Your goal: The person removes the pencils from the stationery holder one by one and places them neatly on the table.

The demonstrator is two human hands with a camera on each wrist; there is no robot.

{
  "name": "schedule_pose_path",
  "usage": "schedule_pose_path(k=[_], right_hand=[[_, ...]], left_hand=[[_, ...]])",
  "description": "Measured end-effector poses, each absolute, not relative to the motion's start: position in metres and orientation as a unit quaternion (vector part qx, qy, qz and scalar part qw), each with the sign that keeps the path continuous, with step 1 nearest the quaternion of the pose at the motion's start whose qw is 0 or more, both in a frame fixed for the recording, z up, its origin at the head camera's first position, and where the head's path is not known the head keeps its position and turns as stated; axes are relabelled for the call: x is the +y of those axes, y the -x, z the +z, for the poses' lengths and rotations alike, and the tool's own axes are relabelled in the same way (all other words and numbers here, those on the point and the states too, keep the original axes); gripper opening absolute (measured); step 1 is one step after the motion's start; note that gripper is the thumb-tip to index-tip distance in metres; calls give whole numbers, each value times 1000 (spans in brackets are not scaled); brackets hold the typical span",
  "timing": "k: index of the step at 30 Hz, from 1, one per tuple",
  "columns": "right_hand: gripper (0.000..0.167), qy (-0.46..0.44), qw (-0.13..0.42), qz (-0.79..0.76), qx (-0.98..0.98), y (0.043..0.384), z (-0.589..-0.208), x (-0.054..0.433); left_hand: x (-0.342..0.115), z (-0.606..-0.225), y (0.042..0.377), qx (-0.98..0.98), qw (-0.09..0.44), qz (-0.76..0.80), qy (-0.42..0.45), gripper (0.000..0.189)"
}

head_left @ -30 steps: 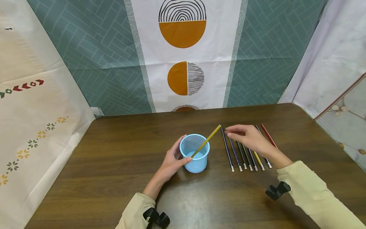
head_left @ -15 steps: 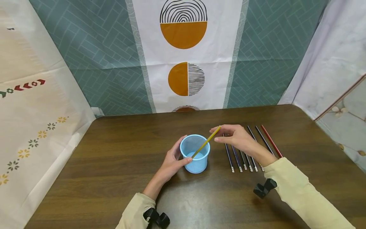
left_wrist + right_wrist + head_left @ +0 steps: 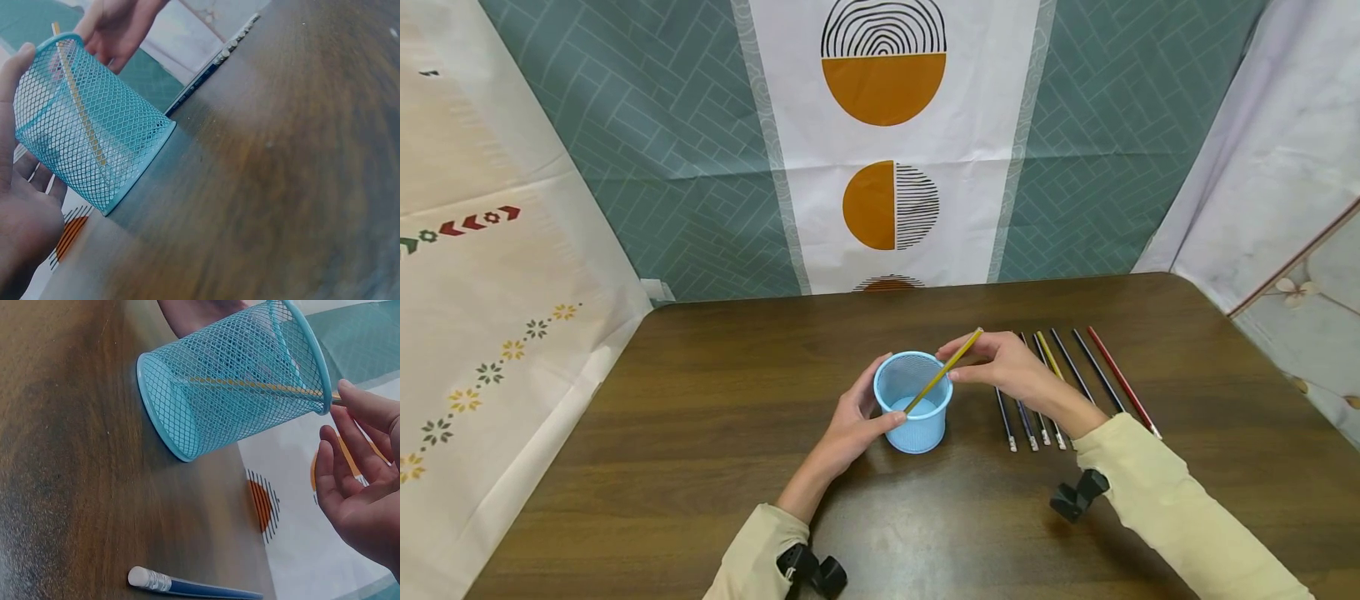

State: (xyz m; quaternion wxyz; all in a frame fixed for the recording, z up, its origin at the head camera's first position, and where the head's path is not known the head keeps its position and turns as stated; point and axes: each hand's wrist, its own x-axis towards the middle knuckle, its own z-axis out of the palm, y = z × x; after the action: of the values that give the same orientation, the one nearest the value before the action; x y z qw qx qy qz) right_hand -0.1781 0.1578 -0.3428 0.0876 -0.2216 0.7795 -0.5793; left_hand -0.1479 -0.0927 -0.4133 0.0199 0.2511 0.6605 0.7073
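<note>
A light blue mesh pencil cup (image 3: 913,435) stands on the table. My left hand (image 3: 859,413) grips its left side, thumb over the near rim and fingers around the back. One yellow pencil (image 3: 942,373) leans inside the cup, its upper end sticking out over the right rim. At that rim is my right hand (image 3: 1000,365); in the right wrist view its thumb (image 3: 365,403) and index finger pinch the pencil, the other fingers loosely curled. To the right of the cup lies a row of pencils (image 3: 1101,367), partly hidden under my right hand and forearm.
The brown wooden table (image 3: 715,433) has a rounded edge at the back. A red pencil (image 3: 1123,379) lies at the right end of the row. A patterned cloth (image 3: 700,150) hangs behind the table, with light cloths on both sides.
My right hand has moved left from over the pencil row to the cup's rim and the yellow pencil, uncovering more of the row. The left hand and cup stay put.
</note>
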Motion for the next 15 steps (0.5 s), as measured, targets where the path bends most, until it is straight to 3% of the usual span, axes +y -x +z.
schedule_pose_path(k=[15], right_hand=[[29, 221, 102, -575, 781, 181, -344, 156]], left_hand=[[-92, -411, 147, 664, 26, 706, -245, 83]])
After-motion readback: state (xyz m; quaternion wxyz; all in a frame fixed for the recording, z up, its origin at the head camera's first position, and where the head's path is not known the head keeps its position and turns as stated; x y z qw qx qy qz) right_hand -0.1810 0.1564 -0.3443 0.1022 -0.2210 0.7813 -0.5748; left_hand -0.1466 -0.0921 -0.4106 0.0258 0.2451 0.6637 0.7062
